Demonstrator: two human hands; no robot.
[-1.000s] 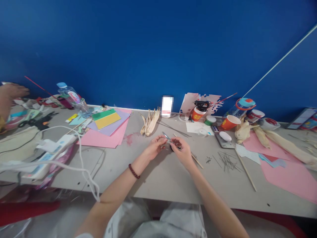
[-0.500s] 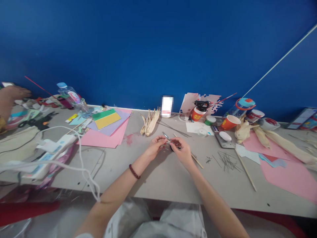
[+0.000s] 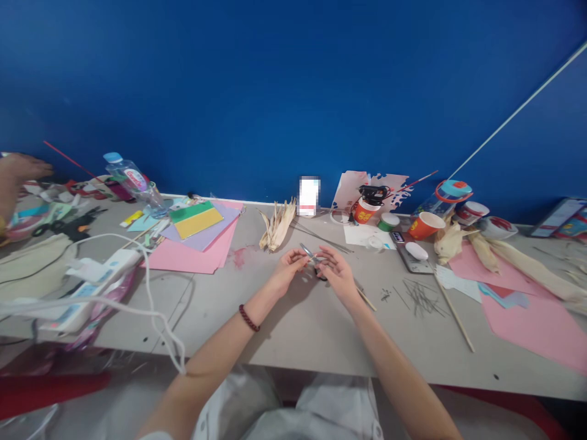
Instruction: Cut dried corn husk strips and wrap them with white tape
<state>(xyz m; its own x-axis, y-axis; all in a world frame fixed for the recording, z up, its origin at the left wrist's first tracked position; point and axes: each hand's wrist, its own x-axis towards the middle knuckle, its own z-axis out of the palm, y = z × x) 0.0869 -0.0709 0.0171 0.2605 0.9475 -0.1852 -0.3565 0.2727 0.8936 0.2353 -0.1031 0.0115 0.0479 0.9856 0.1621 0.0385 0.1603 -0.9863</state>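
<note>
Over the middle of the table my hands meet around a pair of small scissors (image 3: 306, 249), whose silver blades point up and to the left. A dark handle shows under my right hand (image 3: 337, 274), and its fingers are closed around the scissors. My left hand (image 3: 288, 269), with a dark red bracelet on the wrist, is pinched shut beside the blades. What its fingertips hold is too small to make out. Behind my hands lies a bundle of dried corn husks (image 3: 277, 227). A thin wooden stick (image 3: 367, 299) sticks out past my right wrist.
Coloured paper sheets (image 3: 192, 253) and a power strip (image 3: 98, 287) with white cables lie left. To the right are short dark wires (image 3: 422, 298), a long stick (image 3: 455, 313), a phone (image 3: 416, 265) and red paper cups (image 3: 426, 225). Another person's hand (image 3: 27, 166) is far left.
The fingers of my right hand have spread slightly and shifted on the scissors, showing more of the dark handle. My left hand stays nearly in place. The other person's hand has moved slightly.
</note>
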